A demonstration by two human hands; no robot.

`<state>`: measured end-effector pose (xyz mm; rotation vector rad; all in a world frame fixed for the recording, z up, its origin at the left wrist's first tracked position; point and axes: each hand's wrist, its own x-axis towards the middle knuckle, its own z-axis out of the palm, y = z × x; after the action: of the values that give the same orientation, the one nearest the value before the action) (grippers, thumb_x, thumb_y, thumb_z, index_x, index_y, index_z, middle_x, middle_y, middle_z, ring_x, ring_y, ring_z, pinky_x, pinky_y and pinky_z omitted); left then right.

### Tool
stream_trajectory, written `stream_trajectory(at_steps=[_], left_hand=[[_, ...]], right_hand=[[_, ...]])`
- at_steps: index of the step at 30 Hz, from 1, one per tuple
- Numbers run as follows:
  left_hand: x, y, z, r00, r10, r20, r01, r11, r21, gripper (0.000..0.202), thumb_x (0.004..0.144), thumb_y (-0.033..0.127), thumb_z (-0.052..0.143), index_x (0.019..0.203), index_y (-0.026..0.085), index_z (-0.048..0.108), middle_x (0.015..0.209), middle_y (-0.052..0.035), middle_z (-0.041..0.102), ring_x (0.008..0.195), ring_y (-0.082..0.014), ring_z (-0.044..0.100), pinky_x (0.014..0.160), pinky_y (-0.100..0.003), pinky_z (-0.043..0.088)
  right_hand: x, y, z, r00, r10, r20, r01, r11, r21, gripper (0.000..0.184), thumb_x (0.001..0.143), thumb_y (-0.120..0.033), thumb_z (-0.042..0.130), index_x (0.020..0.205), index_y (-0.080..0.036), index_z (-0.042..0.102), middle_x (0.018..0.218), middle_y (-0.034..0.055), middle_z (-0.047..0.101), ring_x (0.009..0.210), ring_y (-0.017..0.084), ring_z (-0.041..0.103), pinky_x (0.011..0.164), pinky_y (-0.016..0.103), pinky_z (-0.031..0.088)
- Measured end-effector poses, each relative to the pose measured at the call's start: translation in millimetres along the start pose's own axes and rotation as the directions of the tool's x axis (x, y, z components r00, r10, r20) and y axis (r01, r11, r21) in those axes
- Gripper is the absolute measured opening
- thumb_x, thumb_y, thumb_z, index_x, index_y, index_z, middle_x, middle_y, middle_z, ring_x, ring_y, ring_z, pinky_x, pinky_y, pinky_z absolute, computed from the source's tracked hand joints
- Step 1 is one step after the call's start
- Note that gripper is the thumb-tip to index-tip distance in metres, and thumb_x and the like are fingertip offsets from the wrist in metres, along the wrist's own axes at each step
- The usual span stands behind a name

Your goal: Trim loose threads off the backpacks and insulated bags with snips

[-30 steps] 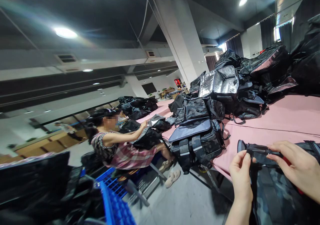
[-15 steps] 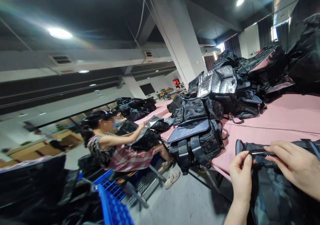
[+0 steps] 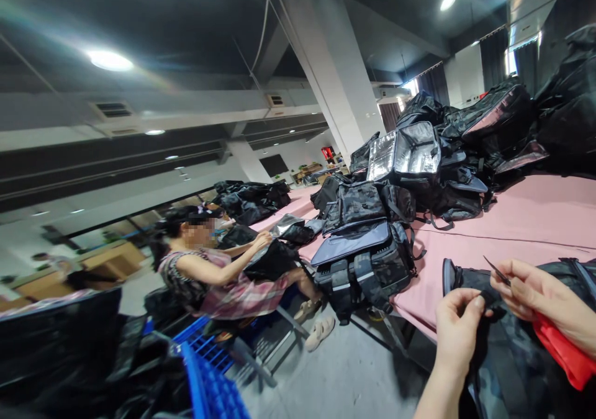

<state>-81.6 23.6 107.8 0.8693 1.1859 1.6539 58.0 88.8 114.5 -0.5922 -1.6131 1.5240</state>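
- Both hands sit low and right in the head view, and the left hand (image 3: 459, 329) pinches a black strap (image 3: 487, 298) between thumb and forefinger.
- The right hand (image 3: 535, 292) is closed on a thin dark tool (image 3: 496, 271), whose point sticks up and to the left, just above the strap. I can't tell what kind of tool it is.
- The strap belongs to a dark camouflage bag (image 3: 503, 369), which lies at the near edge of the pink table (image 3: 535, 220), under both hands.
- A red cloth (image 3: 563, 354) lies on the bag, right below the right wrist.
- Further back on the table there is a heap of black bags (image 3: 465, 158), some with silver lining showing. One grey-fronted bag (image 3: 363, 257) hangs over the table edge.
- Another person (image 3: 209, 276) is seated well apart to the left, both hands on a black bag (image 3: 272, 261) held in the lap.
- A blue crate (image 3: 209, 388) stands on the floor at lower left, and a white pillar (image 3: 335, 65) rises behind the table.
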Motion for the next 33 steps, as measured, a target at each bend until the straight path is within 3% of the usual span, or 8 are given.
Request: stream_trajectory(at_steps=[3,5,7,11,16,27,29,33], left_hand=[[-1.2,0.2,-1.5,0.999,0.018,-0.029,-0.019,1.000,-0.016,0.032,0.063,0.042,0.078,0.074,0.013,0.069,0.061,-0.0018,0.063,0.060,-0.0126,0.055,0.068,-0.026,0.043],[-1.6,1.0,-4.4,0.999,0.017,-0.036,-0.018,0.999,-0.036,0.033,0.064,0.043,0.078,0.074,0.013,0.069,0.062,-0.0019,0.064,0.061,-0.0124,0.054,0.068,-0.025,0.043],[-1.7,2.1,-6.3,0.999,0.021,-0.045,-0.024,0.998,-0.052,0.033,0.064,0.042,0.078,0.073,0.012,0.068,0.061,-0.0017,0.064,0.061,-0.0121,0.054,0.067,-0.024,0.043],[-1.5,4.2,-5.9,0.997,0.037,-0.062,-0.042,0.996,-0.074,0.031,0.065,0.040,0.078,0.073,0.012,0.068,0.063,-0.0013,0.063,0.061,-0.0113,0.055,0.066,-0.023,0.043],[-0.6,2.4,-5.8,0.997,0.035,-0.063,-0.040,0.996,-0.080,0.030,0.066,0.038,0.077,0.076,0.012,0.068,0.064,-0.0012,0.063,0.061,-0.0111,0.056,0.066,-0.022,0.043],[-3.3,-2.4,-7.0,0.997,0.072,-0.039,-0.073,0.997,-0.009,0.029,0.069,0.039,0.075,0.080,0.013,0.069,0.066,-0.0017,0.064,0.064,-0.0130,0.057,0.069,-0.025,0.044],[-3.1,-1.9,-6.8,0.996,0.078,-0.042,-0.078,0.997,-0.002,0.029,0.069,0.040,0.075,0.080,0.013,0.069,0.067,-0.0017,0.065,0.064,-0.0134,0.057,0.070,-0.026,0.045],[-1.9,-1.8,-6.9,0.995,0.090,-0.041,-0.089,0.996,0.022,0.027,0.072,0.039,0.073,0.081,0.014,0.069,0.070,-0.0029,0.067,0.067,-0.0148,0.059,0.072,-0.027,0.046]], right_hand=[[1.1,-4.1,-7.8,0.972,-0.203,-0.115,0.157,0.933,-0.323,0.035,0.086,-0.055,0.055,0.100,-0.023,0.057,0.095,0.0053,0.062,0.089,0.021,0.061,0.072,0.029,0.051],[2.3,-2.4,-18.5,0.933,-0.346,-0.098,0.230,0.783,-0.578,0.028,0.087,-0.052,0.056,0.097,-0.026,0.059,0.095,0.0027,0.063,0.088,0.021,0.061,0.073,0.031,0.051],[3.1,0.6,-27.7,0.899,-0.437,-0.017,0.295,0.636,-0.713,0.023,0.090,-0.048,0.052,0.094,-0.027,0.059,0.093,0.0017,0.064,0.081,0.020,0.062,0.068,0.031,0.050],[3.2,3.0,-33.4,0.845,-0.512,0.153,0.424,0.467,-0.776,0.016,0.092,-0.039,0.050,0.093,-0.026,0.059,0.089,0.0007,0.063,0.075,0.017,0.061,0.064,0.028,0.049],[3.2,2.7,-30.4,0.806,-0.535,0.252,0.500,0.387,-0.775,0.011,0.093,-0.034,0.051,0.095,-0.024,0.056,0.087,0.0002,0.062,0.074,0.014,0.060,0.062,0.024,0.048],[1.4,5.2,-29.4,0.866,-0.452,0.214,0.434,0.467,-0.770,0.017,0.094,-0.037,0.048,0.089,-0.024,0.056,0.084,0.0010,0.061,0.073,0.015,0.059,0.062,0.027,0.046],[0.6,5.8,-28.9,0.892,-0.428,0.144,0.380,0.541,-0.750,0.021,0.093,-0.042,0.049,0.087,-0.024,0.058,0.084,0.0006,0.062,0.072,0.015,0.059,0.062,0.027,0.047],[3.4,4.5,-26.4,0.948,-0.310,-0.069,0.216,0.788,-0.576,0.030,0.090,-0.052,0.051,0.095,-0.024,0.060,0.095,0.0022,0.064,0.089,0.019,0.062,0.074,0.027,0.051]])
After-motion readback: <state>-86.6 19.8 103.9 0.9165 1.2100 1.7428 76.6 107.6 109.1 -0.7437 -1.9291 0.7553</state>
